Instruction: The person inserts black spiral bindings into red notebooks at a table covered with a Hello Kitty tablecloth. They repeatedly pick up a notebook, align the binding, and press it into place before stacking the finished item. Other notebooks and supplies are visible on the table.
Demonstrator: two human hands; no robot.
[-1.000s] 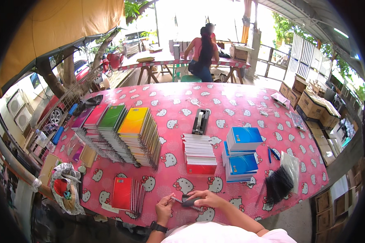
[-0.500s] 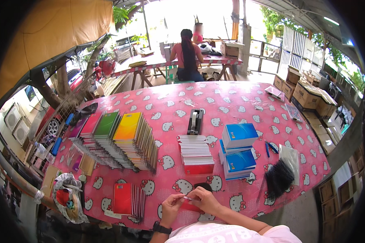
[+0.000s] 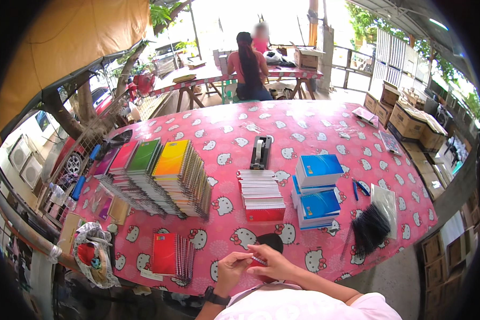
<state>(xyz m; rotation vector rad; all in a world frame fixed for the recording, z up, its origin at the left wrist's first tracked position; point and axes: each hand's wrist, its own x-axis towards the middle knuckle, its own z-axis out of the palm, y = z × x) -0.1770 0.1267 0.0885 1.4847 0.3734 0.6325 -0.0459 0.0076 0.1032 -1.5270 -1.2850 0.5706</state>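
Note:
Close to my body, a small red notebook (image 3: 258,262) lies mostly covered by my hands, its pale edge showing between them. My right hand (image 3: 272,262) is closed on it from the right. Fingertips pinched at that edge, my left hand (image 3: 233,270) meets the right hand; what it grips is too small to make out. A dark rounded object (image 3: 272,241) sits just beyond my right hand. Left of my hands is a short stack of red spiral notebooks (image 3: 166,255). Beyond them stands a row of white-edged pads with a red cover in front (image 3: 261,194).
Tall stacks of spiral notebooks (image 3: 170,160) occupy the left; blue pads (image 3: 319,205) stand right of centre. Blue-handled pliers (image 3: 360,188) and black plastic coils (image 3: 369,232) lie farther right. A tape dispenser (image 3: 261,152) stands centrally. People sit at another table (image 3: 208,78).
My hands stay together at the red notebook, with the right fingers shifted slightly along its edge. The whole view has tilted a little; the stacks have not moved.

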